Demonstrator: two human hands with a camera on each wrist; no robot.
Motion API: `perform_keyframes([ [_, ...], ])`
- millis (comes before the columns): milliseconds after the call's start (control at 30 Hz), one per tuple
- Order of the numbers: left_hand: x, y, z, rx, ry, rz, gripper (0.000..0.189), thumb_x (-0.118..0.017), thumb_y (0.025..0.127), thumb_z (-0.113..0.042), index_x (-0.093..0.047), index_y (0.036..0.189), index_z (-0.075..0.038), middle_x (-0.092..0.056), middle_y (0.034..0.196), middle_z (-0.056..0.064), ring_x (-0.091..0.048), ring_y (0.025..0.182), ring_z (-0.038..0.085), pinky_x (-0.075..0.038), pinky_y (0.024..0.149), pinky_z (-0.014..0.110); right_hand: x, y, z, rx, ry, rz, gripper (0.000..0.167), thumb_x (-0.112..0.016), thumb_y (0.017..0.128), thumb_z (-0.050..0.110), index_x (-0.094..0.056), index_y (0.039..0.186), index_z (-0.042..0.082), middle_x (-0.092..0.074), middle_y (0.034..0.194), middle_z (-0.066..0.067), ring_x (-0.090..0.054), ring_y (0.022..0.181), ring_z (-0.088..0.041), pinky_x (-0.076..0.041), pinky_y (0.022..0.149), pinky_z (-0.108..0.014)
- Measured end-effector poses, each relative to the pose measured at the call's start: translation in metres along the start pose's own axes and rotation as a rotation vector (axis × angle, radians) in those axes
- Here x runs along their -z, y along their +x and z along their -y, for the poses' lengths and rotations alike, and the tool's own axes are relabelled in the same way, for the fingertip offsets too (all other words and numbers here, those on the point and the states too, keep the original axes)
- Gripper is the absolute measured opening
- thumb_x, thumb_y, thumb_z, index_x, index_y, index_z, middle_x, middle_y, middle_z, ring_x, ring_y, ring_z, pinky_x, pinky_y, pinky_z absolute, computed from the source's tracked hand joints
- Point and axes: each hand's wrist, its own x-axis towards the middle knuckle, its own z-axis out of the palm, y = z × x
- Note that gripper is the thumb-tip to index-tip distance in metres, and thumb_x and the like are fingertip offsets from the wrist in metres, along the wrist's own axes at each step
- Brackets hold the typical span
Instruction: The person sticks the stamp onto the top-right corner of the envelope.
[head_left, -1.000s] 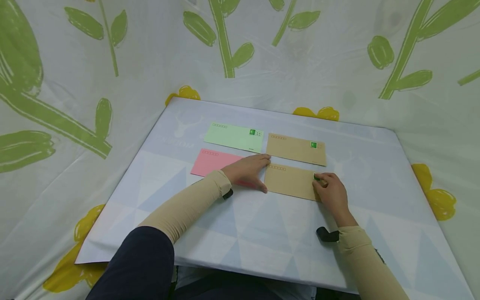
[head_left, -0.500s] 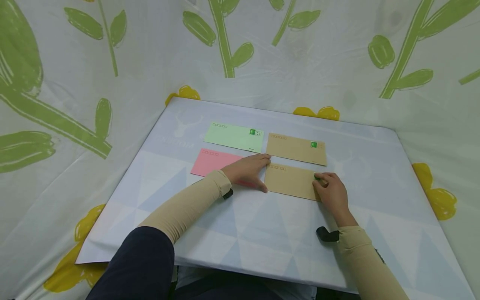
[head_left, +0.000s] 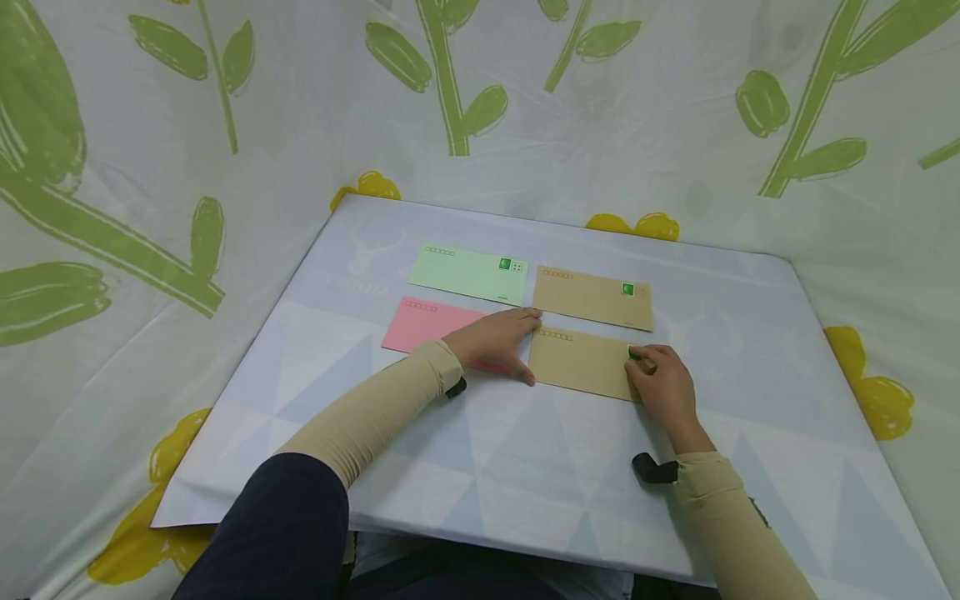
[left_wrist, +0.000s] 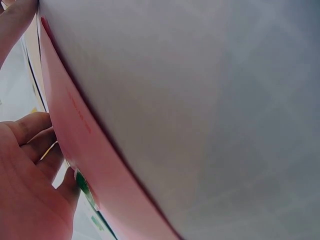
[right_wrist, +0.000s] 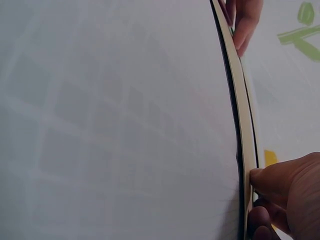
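In the head view my left hand (head_left: 495,340) lies spread across the pink envelope (head_left: 426,323), its fingertips and thumb by the left edge of the near brown envelope (head_left: 579,360). Curled fingers of my right hand (head_left: 663,385) pinch a small green postage stamp (head_left: 634,355) at that brown envelope's upper right corner. The fingers cover part of the stamp. A green stamp (left_wrist: 83,182) on the pink envelope shows beside my left hand (left_wrist: 32,175) in the left wrist view. From the right wrist, my thumb and fingers meet at the brown envelope (right_wrist: 241,107), seen nearly edge-on.
Behind these lie a light green envelope (head_left: 467,275) and another brown envelope (head_left: 588,302), each with a green stamp at its right end. All rest flat on a pale patterned tabletop (head_left: 525,467). A leaf-printed curtain (head_left: 675,125) stands close behind the table.
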Motion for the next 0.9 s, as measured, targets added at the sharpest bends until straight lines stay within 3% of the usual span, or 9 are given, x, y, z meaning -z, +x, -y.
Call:
perform_keyframes([
  [900,0.0005,0.0007,-0.0003,0.005,-0.01,0.011,0.113,-0.083,0.074,-0.064,-0.033,0.158,-0.008,-0.019,0.169,0.004,-0.015,0.156,0.018,-0.015,0.126,0.029,-0.0018,-0.0003,0.0003,-0.006,-0.009,-0.011,0.036,-0.065,0.098,0.016,-0.066,0.129,-0.003,-0.054,0.134,-0.024,-0.06,0.1,-0.037,-0.051,0.084,-0.053],
])
